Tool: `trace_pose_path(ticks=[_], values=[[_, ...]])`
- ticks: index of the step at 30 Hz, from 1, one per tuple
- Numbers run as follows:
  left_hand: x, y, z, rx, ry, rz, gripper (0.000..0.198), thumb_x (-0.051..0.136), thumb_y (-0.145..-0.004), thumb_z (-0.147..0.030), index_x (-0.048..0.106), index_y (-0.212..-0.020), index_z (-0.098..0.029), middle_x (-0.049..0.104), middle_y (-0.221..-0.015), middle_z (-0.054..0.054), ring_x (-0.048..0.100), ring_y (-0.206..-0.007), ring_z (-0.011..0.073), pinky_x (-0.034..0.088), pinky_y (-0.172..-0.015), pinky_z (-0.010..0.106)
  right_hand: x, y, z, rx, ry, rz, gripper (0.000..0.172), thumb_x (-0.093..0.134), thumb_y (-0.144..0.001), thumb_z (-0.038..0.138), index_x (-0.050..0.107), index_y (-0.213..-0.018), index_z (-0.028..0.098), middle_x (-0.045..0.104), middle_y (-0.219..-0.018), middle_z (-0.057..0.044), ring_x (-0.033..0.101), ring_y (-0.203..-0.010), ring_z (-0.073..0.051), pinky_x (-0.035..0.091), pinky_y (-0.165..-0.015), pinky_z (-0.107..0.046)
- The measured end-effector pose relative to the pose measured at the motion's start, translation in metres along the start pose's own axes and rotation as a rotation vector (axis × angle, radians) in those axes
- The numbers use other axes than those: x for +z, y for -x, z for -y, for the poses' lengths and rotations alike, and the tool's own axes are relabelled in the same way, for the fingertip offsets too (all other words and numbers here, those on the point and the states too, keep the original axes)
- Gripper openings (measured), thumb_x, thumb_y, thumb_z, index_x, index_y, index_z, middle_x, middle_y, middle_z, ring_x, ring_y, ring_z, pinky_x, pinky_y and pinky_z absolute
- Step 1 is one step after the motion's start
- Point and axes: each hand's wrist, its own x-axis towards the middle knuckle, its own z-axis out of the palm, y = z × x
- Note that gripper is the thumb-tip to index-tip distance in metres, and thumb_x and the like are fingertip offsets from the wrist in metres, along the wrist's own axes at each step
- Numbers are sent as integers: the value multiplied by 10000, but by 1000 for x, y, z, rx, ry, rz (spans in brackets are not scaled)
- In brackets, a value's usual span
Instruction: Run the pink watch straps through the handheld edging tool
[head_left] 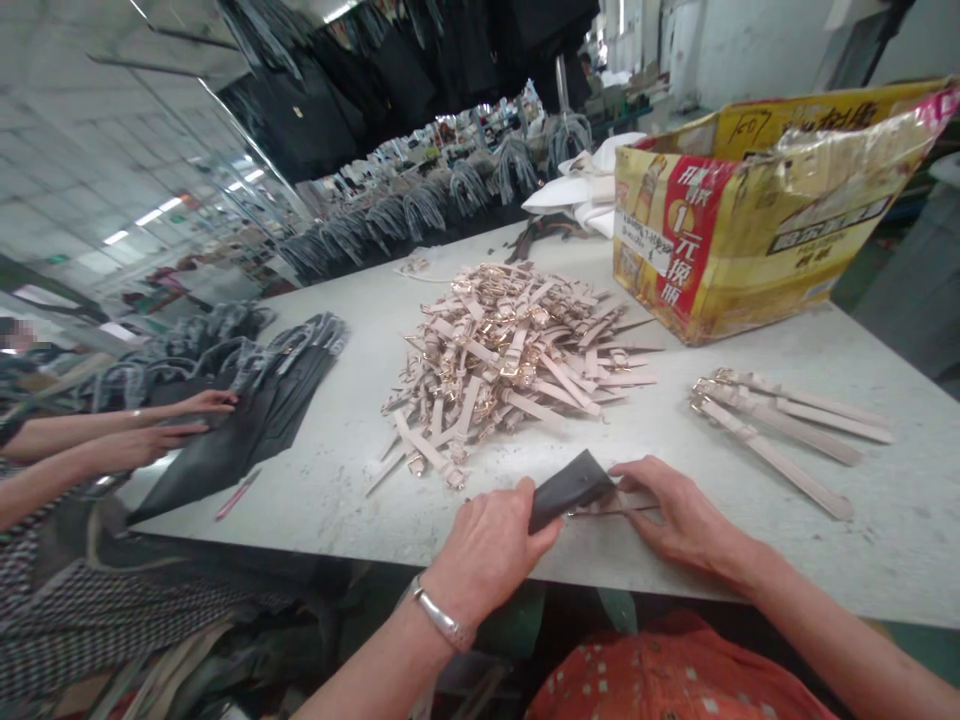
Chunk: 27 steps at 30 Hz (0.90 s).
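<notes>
My left hand [487,550] is closed around a dark grey rectangular piece [570,488], its free end tilted up to the right. Just beside it, my right hand [682,515] pinches a pale pink strap [631,502] low over the table, thumb and forefinger at the strap. The dark piece partly covers the strap's left end. Beyond both hands lies a large heap of pale pink buckle straps [510,360] with gold-coloured buckles. To the right, several similar straps [780,420] lie side by side, buckles at the upper left.
A yellow and red cardboard box [750,230] stands at the table's back right. At left, a co-worker's hands [172,425] touch black bag pieces [255,410]. A red-handled tool [237,495] lies on the table [322,500]. Black bags [322,100] hang behind.
</notes>
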Motion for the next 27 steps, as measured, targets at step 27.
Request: trace_pose_path(ticks=[27], values=[[2, 47, 14, -61, 137, 172, 295, 488, -844, -478, 566, -993, -236, 667, -831, 39, 641, -817, 268, 475, -717, 366, -6, 16, 16, -53, -104, 118, 78, 495, -868, 118, 548, -836, 165, 523, -881, -43, 476, -850, -160, 391, -748, -303]])
